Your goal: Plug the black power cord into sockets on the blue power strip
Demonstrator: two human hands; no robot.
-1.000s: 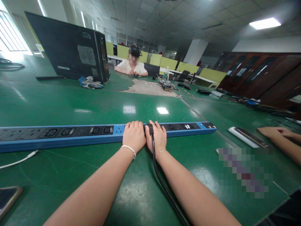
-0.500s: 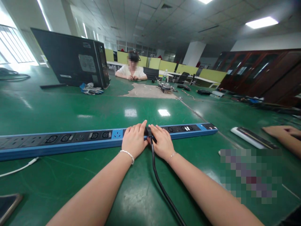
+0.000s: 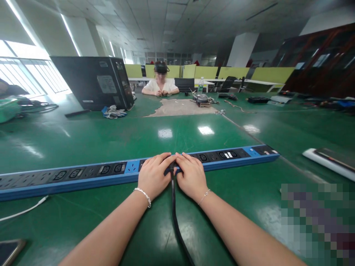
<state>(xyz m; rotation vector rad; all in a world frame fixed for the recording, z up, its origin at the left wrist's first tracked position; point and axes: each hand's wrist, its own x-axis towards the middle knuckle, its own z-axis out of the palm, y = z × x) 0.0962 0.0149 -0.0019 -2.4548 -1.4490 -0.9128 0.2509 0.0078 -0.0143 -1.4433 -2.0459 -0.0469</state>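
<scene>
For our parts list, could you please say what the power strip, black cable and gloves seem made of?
Power strip: perhaps painted metal, from its straight, smooth blue side; sockets look matte plastic. Black cable: rubber or plastic, judging by its smooth, faintly glossy curve. Gloves: probably matte fabric, softly crumpled.

No text, brand or number can be read. The black computer case [image 3: 83, 83] bears a large pale label [image 3: 107, 84] on its side, a smaller one [image 3: 103, 64] above it and a narrow white one [image 3: 88, 101] near the bottom edge; their print is too blurred to make out. On the blue power strip [image 3: 111, 180], two white stickers [image 3: 227, 155] sit between sockets [image 3: 203, 157], any writing on them too small to tell.
</scene>
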